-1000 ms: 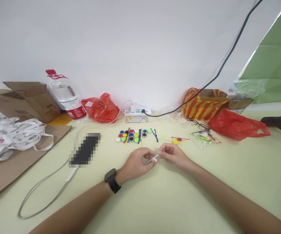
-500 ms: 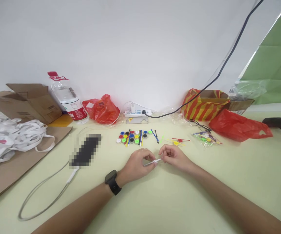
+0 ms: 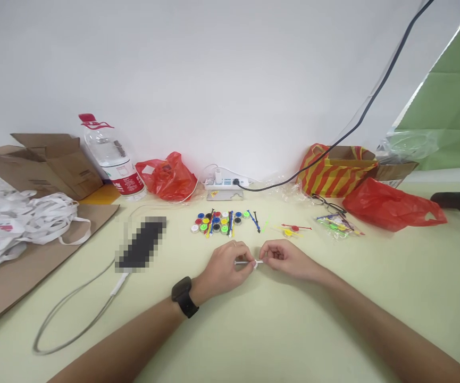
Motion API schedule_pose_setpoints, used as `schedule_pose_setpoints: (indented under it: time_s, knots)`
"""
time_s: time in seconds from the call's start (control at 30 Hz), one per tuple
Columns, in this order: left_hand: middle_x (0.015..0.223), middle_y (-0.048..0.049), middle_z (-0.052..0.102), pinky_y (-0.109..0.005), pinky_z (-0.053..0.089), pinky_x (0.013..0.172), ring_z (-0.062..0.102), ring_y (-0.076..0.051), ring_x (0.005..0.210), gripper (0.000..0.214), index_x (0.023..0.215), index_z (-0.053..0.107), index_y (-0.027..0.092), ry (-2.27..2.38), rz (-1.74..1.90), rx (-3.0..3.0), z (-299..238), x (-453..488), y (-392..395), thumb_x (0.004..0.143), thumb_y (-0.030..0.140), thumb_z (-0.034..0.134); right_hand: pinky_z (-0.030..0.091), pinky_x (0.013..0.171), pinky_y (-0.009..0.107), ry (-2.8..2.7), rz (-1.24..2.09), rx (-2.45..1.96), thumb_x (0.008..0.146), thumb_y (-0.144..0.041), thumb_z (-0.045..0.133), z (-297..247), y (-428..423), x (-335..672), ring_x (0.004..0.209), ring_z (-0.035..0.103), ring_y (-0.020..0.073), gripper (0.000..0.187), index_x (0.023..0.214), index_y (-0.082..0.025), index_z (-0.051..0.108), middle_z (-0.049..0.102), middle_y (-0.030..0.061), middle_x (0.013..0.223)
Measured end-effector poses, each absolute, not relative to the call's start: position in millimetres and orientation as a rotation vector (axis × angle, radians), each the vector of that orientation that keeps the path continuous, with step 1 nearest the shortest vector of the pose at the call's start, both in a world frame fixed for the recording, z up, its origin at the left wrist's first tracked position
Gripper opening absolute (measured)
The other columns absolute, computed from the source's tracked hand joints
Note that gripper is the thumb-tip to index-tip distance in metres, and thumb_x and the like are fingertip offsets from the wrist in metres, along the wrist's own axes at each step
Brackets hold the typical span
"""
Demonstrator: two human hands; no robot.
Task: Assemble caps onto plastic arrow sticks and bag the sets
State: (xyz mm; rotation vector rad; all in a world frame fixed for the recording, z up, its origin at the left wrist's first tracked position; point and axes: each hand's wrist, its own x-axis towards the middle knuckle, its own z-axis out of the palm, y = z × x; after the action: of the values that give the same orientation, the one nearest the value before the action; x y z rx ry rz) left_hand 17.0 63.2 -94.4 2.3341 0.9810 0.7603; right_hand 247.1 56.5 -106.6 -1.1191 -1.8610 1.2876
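My left hand [image 3: 227, 267], with a ring and a black watch [image 3: 184, 297] at its wrist, pinches a thin white plastic spinner arrow [image 3: 257, 263] near its middle. At the arrow's other end, the thumb and fingers of my right hand [image 3: 288, 260] are closed on the tip. The fingertips hide part of the arrow. Farther back lie several small coloured discs [image 3: 216, 227], with coloured arrows [image 3: 230, 223] among them. A red arrow [image 3: 295, 227] and a yellow disc [image 3: 287, 233] rest beyond my right hand.
A clear packet of coloured parts [image 3: 337, 226] lies at the right by eyeglasses [image 3: 327, 204] and a red bag [image 3: 393, 207]. Behind stand a power strip [image 3: 225, 184] and a striped bag [image 3: 335, 173]. On the left are a blurred dark device [image 3: 141, 244], cable, bottle [image 3: 114, 159] and cardboard box [image 3: 50, 165].
The white arrow has turned from a slant to nearly level. My right fingers have closed on its right end, while my left hand keeps nearly the same place.
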Motion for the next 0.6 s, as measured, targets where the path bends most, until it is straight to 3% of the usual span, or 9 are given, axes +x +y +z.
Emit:
schedule_pose_setpoints:
  time_s: [0.27, 0.6]
  knots:
    - [0.084, 0.0011, 0.069, -0.03, 0.044, 0.075, 0.061, -0.019, 0.084, 0.011, 0.076, 0.059, 0.022, 1.056, 0.713, 2.407, -95.1, 22.2, 60.5, 0.086, 0.019, 0.062, 0.034, 0.058, 0.025, -1.928, 1.281, -1.143, 0.092, -0.027, 0.061, -104.4, 53.7, 248.5, 0.063, 0.045, 0.0128, 0.011, 0.091, -0.018, 0.067, 0.052, -0.0031, 0.069]
    - [0.087, -0.0016, 0.068, -0.032, 0.045, 0.077, 0.06, -0.02, 0.086, 0.012, 0.084, 0.061, 0.023, 0.928, 0.693, 2.474, -92.4, 13.5, 61.6, 0.093, 0.017, 0.057, 0.036, 0.06, 0.025, -1.9, 1.336, -1.107, 0.092, -0.032, 0.064, -95.9, 54.6, 253.2, 0.063, 0.045, 0.0125, 0.017, 0.091, -0.016, 0.069, 0.052, -0.0027, 0.068]
